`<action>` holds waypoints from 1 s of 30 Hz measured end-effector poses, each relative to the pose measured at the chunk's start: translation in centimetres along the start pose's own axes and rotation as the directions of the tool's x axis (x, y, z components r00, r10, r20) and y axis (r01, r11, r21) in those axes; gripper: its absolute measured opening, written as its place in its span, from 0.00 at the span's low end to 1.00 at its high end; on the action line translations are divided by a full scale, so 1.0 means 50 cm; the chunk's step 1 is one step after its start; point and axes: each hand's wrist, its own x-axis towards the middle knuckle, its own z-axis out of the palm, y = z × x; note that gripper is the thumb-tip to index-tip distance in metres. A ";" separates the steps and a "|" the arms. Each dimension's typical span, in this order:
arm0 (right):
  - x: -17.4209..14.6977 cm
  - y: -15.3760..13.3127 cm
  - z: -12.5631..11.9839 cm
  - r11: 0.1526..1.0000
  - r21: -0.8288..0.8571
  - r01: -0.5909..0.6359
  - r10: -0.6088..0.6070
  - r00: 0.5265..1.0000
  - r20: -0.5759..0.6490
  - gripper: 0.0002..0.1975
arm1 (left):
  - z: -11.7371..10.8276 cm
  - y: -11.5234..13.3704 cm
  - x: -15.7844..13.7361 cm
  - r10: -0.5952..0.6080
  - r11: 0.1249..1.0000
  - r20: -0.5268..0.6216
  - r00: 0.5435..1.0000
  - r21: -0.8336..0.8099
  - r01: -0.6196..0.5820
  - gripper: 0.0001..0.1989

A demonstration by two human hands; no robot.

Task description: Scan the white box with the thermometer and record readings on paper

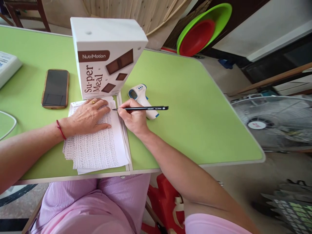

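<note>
My left hand (91, 115) lies flat, fingers stretched out, on a stack of white paper sheets (97, 152) covered in dense handwriting. A black pen (153, 108) is gripped between the thumb and fingers of my right hand (134, 118). Its tip meets or hovers just over the upper right part of the top sheet; I cannot tell which. Just behind the right hand lies a white and blue infrared thermometer (140, 92), partly covered by that hand and the pen. A white NutriMotion box (97, 74) stands upright at the far edge of the papers.
On the green table (190, 130), a smartphone (56, 88) lies left of the box. A white device (8, 66) and a white cable (13, 122) are at the left edge. Beyond the table are a fan (275, 122) at right and green and red basins (198, 37) behind.
</note>
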 end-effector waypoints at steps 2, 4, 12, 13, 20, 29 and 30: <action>-0.001 0.002 0.000 1.000 -0.011 0.002 -0.002 1.000 0.009 0.06 | 0.001 -0.001 0.000 -0.004 1.000 0.002 1.000 0.007 0.004 0.25; -0.002 0.004 -0.001 1.000 -0.020 0.001 -0.001 1.000 0.024 0.06 | 0.002 -0.002 0.001 -0.006 1.000 -0.001 1.000 0.009 0.006 0.24; -0.002 0.013 0.002 0.998 0.003 0.067 -0.067 0.998 0.017 0.06 | -0.003 0.002 0.004 -0.021 1.000 0.027 0.999 -0.005 0.021 0.26; -0.001 0.014 0.002 0.997 0.001 0.075 -0.075 0.997 0.019 0.06 | -0.004 0.003 0.004 -0.023 1.000 0.030 0.999 -0.006 0.023 0.26; -0.001 0.015 0.003 0.993 0.017 0.117 -0.117 0.993 0.024 0.06 | -0.006 0.006 0.007 -0.040 0.999 0.045 0.998 -0.001 0.040 0.26; -0.001 0.015 0.004 0.992 0.029 0.122 -0.123 0.992 0.031 0.06 | -0.005 0.003 0.005 -0.037 0.999 0.044 0.998 -0.002 0.037 0.26; -0.001 0.015 0.004 0.993 0.031 0.116 -0.117 0.993 0.028 0.06 | -0.005 0.003 0.005 -0.036 0.999 0.043 0.998 -0.001 0.036 0.26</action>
